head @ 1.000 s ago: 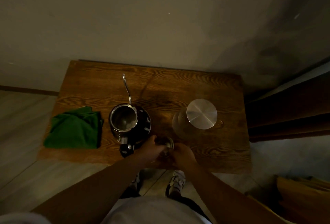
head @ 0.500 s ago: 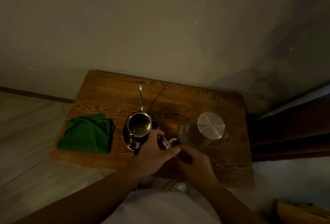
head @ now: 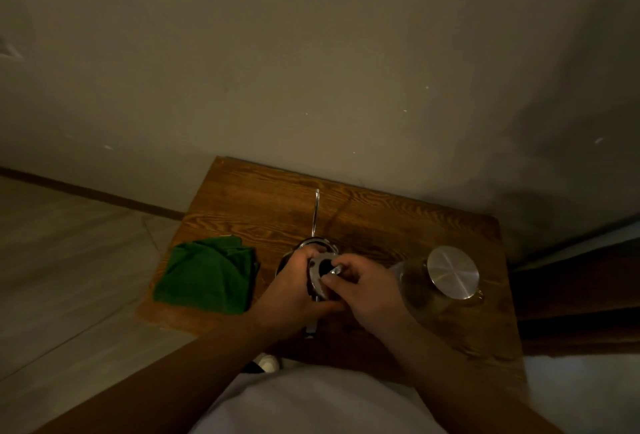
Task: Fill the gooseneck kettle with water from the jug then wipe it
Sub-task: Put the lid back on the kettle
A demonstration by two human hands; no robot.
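Note:
The steel gooseneck kettle (head: 313,243) stands mid-table, its thin spout (head: 316,208) pointing toward the wall; my hands hide most of its body. My left hand (head: 294,290) and my right hand (head: 367,290) both hold the kettle's round metal lid (head: 318,272), tilted, just above the kettle's mouth. The right fingers pinch the lid's knob. A clear glass jug (head: 429,290) with a steel lid stands to the right of my right hand. A folded green cloth (head: 209,276) lies to the left of the kettle.
The small wooden table (head: 398,226) stands against a plain wall. A dark wooden edge (head: 575,288) runs close by the table's right side. Pale floor lies to the left, and my shoe (head: 265,362) shows under the near table edge.
Both hands carried the lid from the table's front edge up and over the kettle's mouth. The camera view shifted, so the table now sits lower and further right.

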